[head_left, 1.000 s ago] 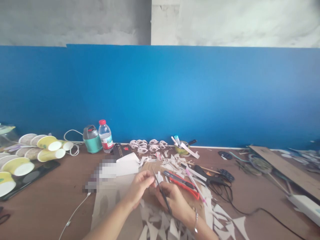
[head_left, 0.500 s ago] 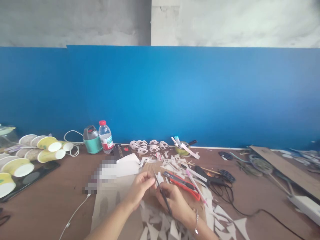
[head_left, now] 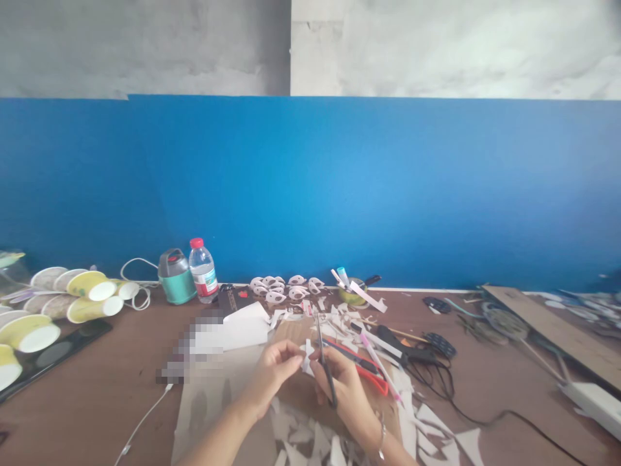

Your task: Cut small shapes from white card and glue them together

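Note:
My left hand (head_left: pixel 276 374) is closed, thumb and forefinger pinching a small white paper piece (head_left: pixel 307 355) at its edge. My right hand (head_left: pixel 343 383) holds a pair of dark-handled scissors (head_left: pixel 328 378), with the blades pointing away from me. Its thumb and fingertips also come close to the paper piece; whether they touch it I cannot tell. Both hands are above a brown cardboard sheet (head_left: pixel 291 330). Just beyond my right hand lies a red-and-black utility knife (head_left: pixel 369 366), with a pink pen (head_left: pixel 372 353) beside it.
White paper scraps (head_left: pixel 320 443) litter the cardboard. Several white cut-out shapes (head_left: pixel 276 296) sit by the blue panel (head_left: pixel 310 194). A bottle (head_left: pixel 204 272) and teal flask (head_left: pixel 177 281) stand left, near paper cups (head_left: pixel 92 285). A glue gun (head_left: pixel 407 349) with its cable lies right.
The scissors have turned more upright and my right hand has shifted slightly. The white paper piece now shows between both hands' fingertips. My left hand has moved little.

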`<state>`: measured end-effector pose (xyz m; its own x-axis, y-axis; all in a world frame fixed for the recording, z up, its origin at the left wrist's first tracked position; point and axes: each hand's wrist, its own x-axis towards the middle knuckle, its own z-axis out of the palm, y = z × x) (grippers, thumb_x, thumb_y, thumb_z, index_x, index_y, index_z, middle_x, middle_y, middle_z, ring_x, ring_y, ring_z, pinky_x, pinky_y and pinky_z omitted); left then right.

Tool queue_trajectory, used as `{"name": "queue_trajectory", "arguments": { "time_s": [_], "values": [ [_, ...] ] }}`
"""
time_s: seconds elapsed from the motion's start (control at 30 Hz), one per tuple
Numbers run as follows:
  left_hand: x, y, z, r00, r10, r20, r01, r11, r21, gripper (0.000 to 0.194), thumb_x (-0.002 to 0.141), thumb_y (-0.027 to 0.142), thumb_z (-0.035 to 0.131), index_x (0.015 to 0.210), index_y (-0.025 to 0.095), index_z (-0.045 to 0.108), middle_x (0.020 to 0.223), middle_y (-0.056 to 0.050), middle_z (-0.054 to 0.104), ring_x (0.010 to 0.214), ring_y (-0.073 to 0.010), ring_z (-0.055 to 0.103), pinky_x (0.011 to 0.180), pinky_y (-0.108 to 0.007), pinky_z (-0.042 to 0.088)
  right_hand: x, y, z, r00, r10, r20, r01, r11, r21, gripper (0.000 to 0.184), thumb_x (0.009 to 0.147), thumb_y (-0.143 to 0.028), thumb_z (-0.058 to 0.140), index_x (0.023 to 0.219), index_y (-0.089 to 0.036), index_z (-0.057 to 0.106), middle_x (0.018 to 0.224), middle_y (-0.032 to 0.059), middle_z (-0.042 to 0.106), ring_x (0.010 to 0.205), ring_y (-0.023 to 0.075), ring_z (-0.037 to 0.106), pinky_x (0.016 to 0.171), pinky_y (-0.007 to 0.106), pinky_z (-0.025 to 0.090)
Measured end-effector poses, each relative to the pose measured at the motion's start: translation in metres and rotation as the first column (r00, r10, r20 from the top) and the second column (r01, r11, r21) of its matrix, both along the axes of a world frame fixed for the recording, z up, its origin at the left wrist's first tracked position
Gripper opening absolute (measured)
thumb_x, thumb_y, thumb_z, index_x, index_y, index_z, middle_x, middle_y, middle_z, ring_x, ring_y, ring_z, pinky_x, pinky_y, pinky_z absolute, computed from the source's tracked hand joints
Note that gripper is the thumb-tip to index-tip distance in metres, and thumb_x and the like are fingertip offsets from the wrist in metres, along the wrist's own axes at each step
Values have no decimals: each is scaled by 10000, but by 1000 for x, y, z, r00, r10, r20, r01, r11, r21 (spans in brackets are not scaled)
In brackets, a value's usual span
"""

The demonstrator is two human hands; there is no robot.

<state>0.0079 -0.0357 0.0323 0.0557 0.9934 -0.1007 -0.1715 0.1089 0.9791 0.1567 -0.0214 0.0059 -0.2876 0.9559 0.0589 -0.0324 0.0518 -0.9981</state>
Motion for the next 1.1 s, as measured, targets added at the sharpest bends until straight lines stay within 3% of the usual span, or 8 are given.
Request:
{"name": "queue_trajectory", "arguments": {
  "time_s": [0.2, 0.43, 0.53, 0.67, 0.8, 0.97, 1.1],
  "values": [
    [2, -3, 0, 995, -98, -34, 98, 995, -2, 249, 644, 368, 737, 642, 167, 590, 616, 2, 628, 596, -144, 551, 584, -241, 351, 1, -2, 8, 999, 21, -50, -21, 1000, -7, 367, 742, -517, 636, 703, -183, 488, 459, -77, 445, 357, 67, 409, 376, 180, 311],
    [10, -6, -1, 947, -199, 251, 191, 980, 56, 232, 694, 374, 701, 706, 175, 583, 609, -27, 682, 566, -200, 632, 642, -320, 438, 2, -4, 15, 989, 63, -135, -69, 997, -39, 399, 776, -551, 587, 723, -172, 476, 448, -69, 466, 356, 55, 401, 400, 174, 254],
    [15, -8, -1, 928, -235, 289, 215, 971, 100, 245, 715, 389, 684, 746, 169, 579, 618, -42, 687, 552, -206, 635, 642, -340, 455, 1, -4, 12, 985, 41, -165, -52, 997, -63, 420, 765, -578, 583, 729, -173, 479, 474, -65, 475, 365, 56, 413, 394, 173, 244],
    [15, -5, -6, 975, -107, 195, 98, 993, 59, 278, 676, 412, 715, 715, 166, 593, 618, -34, 672, 570, -192, 626, 638, -318, 458, 0, -3, 12, 992, 16, -123, -26, 996, -82, 417, 744, -574, 606, 743, -174, 488, 450, -68, 473, 354, 61, 405, 379, 172, 222],
    [10, 0, -13, 983, 78, 168, -81, 997, 7, 285, 637, 419, 724, 716, 169, 615, 634, -9, 648, 559, -163, 590, 583, -274, 439, -3, -5, 12, 994, 92, -61, -96, 993, -72, 393, 730, -539, 631, 769, -172, 497, 460, -61, 496, 382, 81, 451, 401, 181, 297],
    [8, 2, -15, 969, 132, 207, -145, 988, 47, 179, 684, 328, 675, 703, 160, 616, 657, 11, 621, 631, -132, 556, 610, -230, 420, -6, -8, 7, 978, 209, -2, -209, 977, -29, 266, 747, -399, 647, 771, -165, 521, 540, -60, 490, 448, 74, 437, 436, 186, 338],
    [9, 1, -12, 971, 146, 188, -155, 987, 34, 219, 673, 330, 670, 616, 172, 531, 652, 8, 617, 630, -129, 536, 609, -227, 406, -5, -11, 6, 971, 237, 32, -238, 970, 47, 191, 769, -311, 621, 705, -161, 520, 582, -46, 486, 525, 82, 427, 492, 196, 344]
  ]
}}
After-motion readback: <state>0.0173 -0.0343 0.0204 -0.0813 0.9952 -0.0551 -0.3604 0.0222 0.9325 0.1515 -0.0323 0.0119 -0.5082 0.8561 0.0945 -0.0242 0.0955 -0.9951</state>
